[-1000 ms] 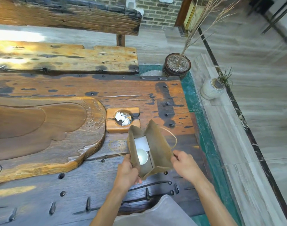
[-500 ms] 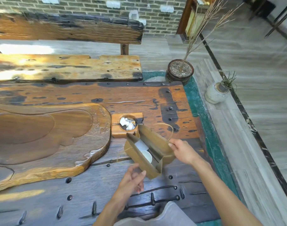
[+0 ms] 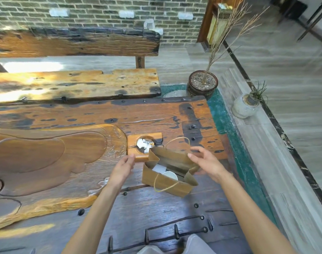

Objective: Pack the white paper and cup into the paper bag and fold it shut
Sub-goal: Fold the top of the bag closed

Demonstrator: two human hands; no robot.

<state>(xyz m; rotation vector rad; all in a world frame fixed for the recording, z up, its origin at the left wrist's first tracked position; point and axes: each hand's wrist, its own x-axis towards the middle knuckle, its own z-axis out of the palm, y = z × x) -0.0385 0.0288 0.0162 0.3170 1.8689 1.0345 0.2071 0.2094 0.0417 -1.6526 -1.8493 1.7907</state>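
A worn wooden table (image 3: 156, 114) holds a carved tray (image 3: 46, 158) and a wooden ashtray (image 3: 132, 154). A bench (image 3: 74, 83) stands behind; two potted plants (image 3: 202, 85) (image 3: 245, 107) sit at right.

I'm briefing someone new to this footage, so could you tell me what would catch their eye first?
The open brown paper bag stands near the table's right end, with the white cup and white paper showing inside. The left hand and right hand hover open either side of it. Just behind sits a wooden ashtray holding crumpled foil.
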